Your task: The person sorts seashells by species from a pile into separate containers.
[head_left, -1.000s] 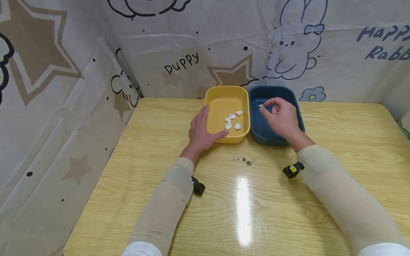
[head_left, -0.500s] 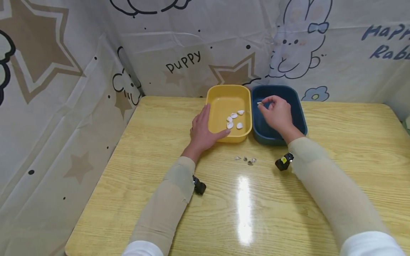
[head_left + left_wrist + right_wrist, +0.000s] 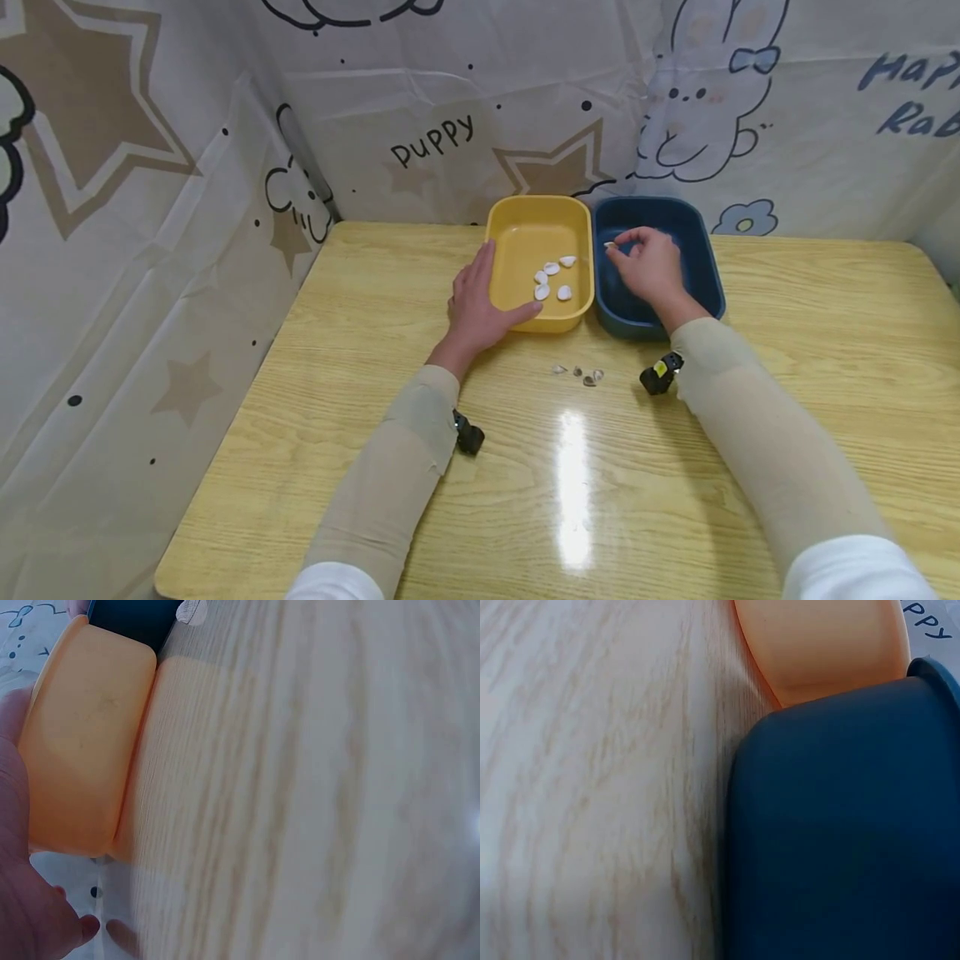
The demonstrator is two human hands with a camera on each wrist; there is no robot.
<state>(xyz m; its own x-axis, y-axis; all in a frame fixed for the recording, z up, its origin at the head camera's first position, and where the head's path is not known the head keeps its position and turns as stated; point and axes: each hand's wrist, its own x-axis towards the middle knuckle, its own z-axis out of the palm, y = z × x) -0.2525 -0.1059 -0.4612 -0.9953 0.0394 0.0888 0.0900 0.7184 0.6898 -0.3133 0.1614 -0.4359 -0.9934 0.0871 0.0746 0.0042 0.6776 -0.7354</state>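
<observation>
A yellow plastic bin (image 3: 528, 233) holds several white shells (image 3: 542, 292). My left hand (image 3: 474, 310) rests against its left side with fingers extended, the thumb lying over the front rim; the left wrist view also catches part of this hand (image 3: 30, 900) beside the bin wall (image 3: 82, 742). Over the dark blue bin (image 3: 626, 323), my right hand (image 3: 652, 267) pinches a small pale shell (image 3: 609, 245) between thumb and fingertips. Several small greyish-brown shells (image 3: 588, 381) lie on the table before the bins. In the right wrist view the blue bin (image 3: 840, 817) fills much of the frame, the hand out of sight.
The two bins stand side by side at the back of the wood-grain table (image 3: 360, 333). Behind them hangs a printed cloth (image 3: 427, 83), and another stretch of cloth covers the left side. A bright light reflection lies on the front part of the tabletop.
My right hand has shifted slightly left within the blue bin's opening, still pinching the shell. The left hand stays on the yellow bin. The head view has drifted a little.
</observation>
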